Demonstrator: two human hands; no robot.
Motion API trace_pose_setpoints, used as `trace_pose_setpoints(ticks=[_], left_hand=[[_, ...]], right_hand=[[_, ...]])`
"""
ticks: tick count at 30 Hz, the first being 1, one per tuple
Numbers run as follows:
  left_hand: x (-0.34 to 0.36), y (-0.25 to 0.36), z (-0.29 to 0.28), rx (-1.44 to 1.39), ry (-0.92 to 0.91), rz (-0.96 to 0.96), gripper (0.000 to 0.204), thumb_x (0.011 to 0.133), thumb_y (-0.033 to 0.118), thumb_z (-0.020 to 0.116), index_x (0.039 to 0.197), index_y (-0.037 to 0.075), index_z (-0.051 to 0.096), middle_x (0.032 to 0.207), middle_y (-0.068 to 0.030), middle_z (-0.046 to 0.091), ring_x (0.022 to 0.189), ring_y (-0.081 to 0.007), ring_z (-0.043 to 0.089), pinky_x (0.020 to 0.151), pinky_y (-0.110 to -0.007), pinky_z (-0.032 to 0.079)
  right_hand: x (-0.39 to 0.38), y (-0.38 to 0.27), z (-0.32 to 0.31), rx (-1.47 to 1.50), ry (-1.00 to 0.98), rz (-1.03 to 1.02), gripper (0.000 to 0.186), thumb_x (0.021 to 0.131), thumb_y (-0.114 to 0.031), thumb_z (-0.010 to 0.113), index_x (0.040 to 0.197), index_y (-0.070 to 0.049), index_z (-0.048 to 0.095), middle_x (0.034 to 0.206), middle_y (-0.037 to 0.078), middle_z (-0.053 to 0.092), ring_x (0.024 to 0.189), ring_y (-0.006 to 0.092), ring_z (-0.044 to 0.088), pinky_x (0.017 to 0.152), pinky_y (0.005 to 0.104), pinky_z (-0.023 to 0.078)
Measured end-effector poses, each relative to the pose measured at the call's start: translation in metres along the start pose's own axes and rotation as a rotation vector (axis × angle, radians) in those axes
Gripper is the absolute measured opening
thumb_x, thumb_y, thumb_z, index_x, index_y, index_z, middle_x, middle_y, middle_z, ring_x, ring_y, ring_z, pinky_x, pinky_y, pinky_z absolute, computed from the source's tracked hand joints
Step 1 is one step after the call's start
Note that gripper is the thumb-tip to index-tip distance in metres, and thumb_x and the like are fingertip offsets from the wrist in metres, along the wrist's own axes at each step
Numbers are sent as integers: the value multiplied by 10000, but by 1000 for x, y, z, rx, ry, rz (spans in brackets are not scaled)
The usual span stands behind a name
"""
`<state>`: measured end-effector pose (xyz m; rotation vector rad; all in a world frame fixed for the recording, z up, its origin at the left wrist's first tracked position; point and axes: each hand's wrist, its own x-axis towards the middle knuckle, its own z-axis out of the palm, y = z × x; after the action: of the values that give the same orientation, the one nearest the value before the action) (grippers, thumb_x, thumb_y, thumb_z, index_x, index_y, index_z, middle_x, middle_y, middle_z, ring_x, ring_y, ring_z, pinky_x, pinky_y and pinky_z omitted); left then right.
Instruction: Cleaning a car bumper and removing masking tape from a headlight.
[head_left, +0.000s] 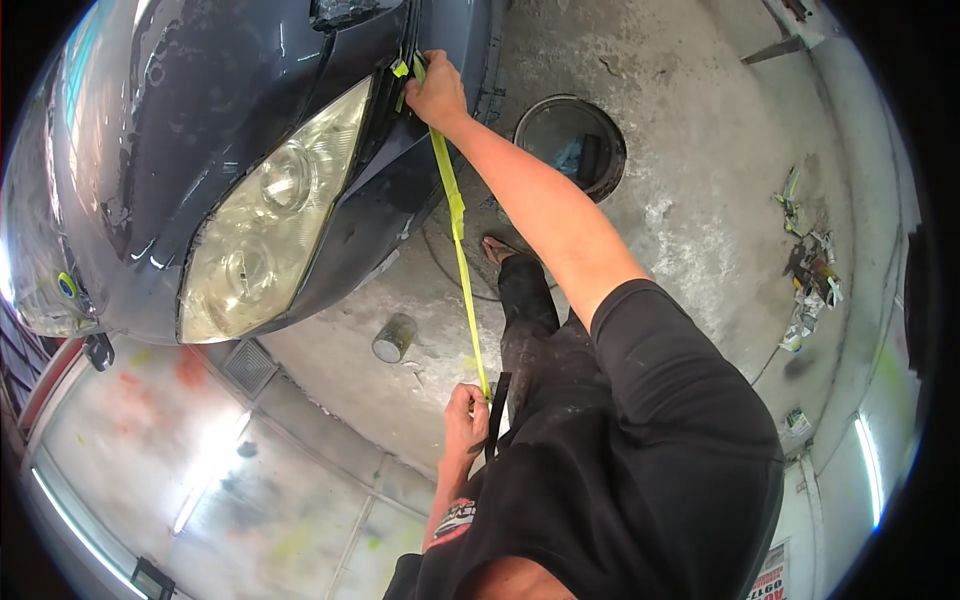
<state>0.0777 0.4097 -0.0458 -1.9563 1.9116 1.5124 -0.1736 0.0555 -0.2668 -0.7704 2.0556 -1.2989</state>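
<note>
Yellow-green tape [456,208] stretches from twelve o'clock, where the right hand [436,92] grips it with bent fingers beside a car headlight [275,222], to six, in the closed left hand [465,415], seemingly a tensioning step, with the next move likely needing steady pull.

Look at the lower right edge of the frame: there is a white sign [768,577] on the wall, with big red letters and dark letters and numbers under them. The edge of the frame cuts it off. Low in the middle, next to your left arm, your black shirt [570,500] has a small print [456,520] in white and red, too bent and small to read well. At the far left, the car [390,200] has a round blue and yellow badge [67,285], with no words you can make out.
</note>
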Motion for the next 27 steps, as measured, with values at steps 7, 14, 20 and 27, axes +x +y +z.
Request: trace_pose_setpoints(ticks=[7, 14, 20, 27], left_hand=[[-6, -10, 0, -168, 21, -161, 56, 929, 47, 503, 885, 17, 518, 732, -51, 500, 672, -127, 460, 609, -277, 402], [-6, -22, -12, -192, 56, -165, 120, 1007, 118, 482, 927, 31, 504, 745, -9, 488, 686, -92, 440, 619, -253, 386], [-7, -35, -19, -225, 113, -230, 146, 1026, 141, 465, 933, 35, 502, 768, -11, 505, 708, -82, 458, 641, -239, 397], [-11, -50, -31, -704, 197, -307, 132, 1008, 171, 471, 952, 56, 504, 798, -25, 520, 722, -112, 511, 679, -271, 433]], right_hand=[[24, 20, 13, 690, -57, 338, 449, 898, -228, 668, 1197, 88, 559, 866, 127, 660, 716, 148, 661, 572, 282, 542], [29, 2, -7, 93, 133, 39, 196, 840, -165, 610, 973, -79, 725, 988, 206, 694, 951, 420, 648, 843, 475, 525], [19, 7, 0, 106, 167, -212, 208, 875, -172, 593, 953, -14, 703, 937, 226, 678, 908, 420, 650, 819, 491, 516], [-3, -1, -3, 945, -82, 501, 298, 969, -232, 594, 1031, 57, 561, 787, 126, 630, 619, 216, 672, 544, 369, 565]])
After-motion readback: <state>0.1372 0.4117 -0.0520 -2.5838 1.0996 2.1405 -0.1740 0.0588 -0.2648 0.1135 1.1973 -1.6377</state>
